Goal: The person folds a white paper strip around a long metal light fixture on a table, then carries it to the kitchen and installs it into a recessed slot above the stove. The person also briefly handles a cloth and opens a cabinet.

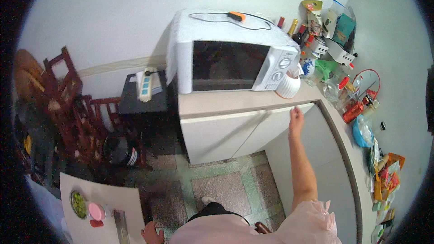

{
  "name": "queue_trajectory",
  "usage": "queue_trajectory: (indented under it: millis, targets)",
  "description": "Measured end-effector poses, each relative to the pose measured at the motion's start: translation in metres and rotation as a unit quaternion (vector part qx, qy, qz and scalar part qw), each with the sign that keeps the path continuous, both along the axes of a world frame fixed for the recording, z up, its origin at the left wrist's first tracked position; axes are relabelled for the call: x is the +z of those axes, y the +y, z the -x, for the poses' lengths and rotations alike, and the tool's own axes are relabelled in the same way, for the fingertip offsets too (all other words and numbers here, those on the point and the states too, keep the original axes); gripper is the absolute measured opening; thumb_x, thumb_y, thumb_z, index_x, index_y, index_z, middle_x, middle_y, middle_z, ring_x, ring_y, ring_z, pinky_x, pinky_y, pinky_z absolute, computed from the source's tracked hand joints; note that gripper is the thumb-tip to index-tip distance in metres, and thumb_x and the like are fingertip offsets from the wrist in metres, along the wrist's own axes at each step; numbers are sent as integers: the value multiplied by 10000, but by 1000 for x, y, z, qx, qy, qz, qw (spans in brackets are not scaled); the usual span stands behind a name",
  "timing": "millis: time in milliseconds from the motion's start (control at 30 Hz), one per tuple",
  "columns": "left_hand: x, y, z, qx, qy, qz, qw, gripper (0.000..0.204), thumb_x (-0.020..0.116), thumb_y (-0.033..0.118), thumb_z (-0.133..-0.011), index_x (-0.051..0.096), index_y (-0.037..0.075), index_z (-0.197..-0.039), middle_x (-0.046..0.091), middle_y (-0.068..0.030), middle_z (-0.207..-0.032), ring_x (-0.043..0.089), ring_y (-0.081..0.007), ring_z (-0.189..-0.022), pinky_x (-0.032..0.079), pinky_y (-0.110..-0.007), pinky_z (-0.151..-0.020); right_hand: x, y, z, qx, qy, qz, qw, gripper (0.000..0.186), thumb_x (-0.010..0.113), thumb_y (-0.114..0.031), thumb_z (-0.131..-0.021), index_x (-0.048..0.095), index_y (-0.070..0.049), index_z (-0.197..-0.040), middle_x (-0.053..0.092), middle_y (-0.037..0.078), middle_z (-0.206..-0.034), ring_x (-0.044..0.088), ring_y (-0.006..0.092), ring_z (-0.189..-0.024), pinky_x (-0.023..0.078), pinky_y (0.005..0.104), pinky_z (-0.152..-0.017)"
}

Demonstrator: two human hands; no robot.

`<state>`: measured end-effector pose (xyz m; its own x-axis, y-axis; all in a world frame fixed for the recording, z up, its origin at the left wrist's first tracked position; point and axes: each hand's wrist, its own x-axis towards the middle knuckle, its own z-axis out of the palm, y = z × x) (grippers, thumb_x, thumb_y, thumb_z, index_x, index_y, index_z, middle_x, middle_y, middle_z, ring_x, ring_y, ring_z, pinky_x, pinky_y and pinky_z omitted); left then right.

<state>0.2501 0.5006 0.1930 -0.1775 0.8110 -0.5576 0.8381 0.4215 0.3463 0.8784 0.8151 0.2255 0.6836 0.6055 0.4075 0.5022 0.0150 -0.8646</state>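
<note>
My right arm stretches forward, and my right hand (296, 119) is in front of the white cabinet doors (226, 133), just below the counter's front edge. Its fingers are curled together; whatever they may hold is hidden. Above it on the counter stands a ribbed white container (288, 86), beside a white microwave (230, 63) with its door closed. Low down, my left hand (153, 233) is beside the right edge of a pale table (104, 183), fingers apart and nothing seen in them. On that table lies a long grey flat object (121, 227) close to this hand.
A glass bowl of green pieces (78, 204) and a pink-lidded jar (96, 211) stand on the table. Bottles, bags and a blue bowl (363, 131) crowd the right counter (337, 117). A black stand (144, 97) bears a power strip (145, 88). Dark wooden chairs (68, 95) stack at left.
</note>
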Motion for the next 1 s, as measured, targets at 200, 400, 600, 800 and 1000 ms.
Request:
queue_trajectory:
  millis: [200,400,600,800,1000]
  targets:
    - [-32,61,-44,-180,100,-41,978,424,413,415,-932,547,132,-1218,514,-92,-1270,459,-290,-1163,347,-440,-977,72,140,-102,-144,-180,175,957,750,582,-571,-785,496,11,-1249,397,169,-1368,403,351,-1224,324,420,-1010]
    - [62,102,-89,-66,64,164,982,411,522,308,-902,495,147,-1279,462,-119,-1323,422,-318,-1203,361,-477,-977,84,199,-98,-114,-258,193,940,592,469,-487,-882,568,36,-1142,472,100,-1318,470,344,-1157,358,463,-948]
    - [-23,52,-52,-41,34,-75,996,581,750,257,-681,530,129,-1203,580,-147,-1097,525,-321,-1061,344,-459,-936,110,233,-101,45,121,-12,992,478,440,-372,-911,586,72,-1012,620,158,-908,586,232,-806,467,390,-685]
    - [-19,76,-60,-86,25,-111,990,504,678,308,-763,532,97,-1197,593,-117,-1129,528,-298,-1086,337,-491,-941,121,231,-123,118,333,-270,896,423,414,-352,-946,508,-32,-1206,609,142,-1083,579,281,-968,472,380,-803]
    - [5,99,-71,-97,6,-133,986,448,681,239,-756,548,114,-1165,589,-93,-1126,513,-285,-1096,352,-476,-927,120,244,-118,216,-38,-242,945,378,576,-127,-852,520,-100,-1225,617,169,-1089,582,313,-986,464,359,-834]
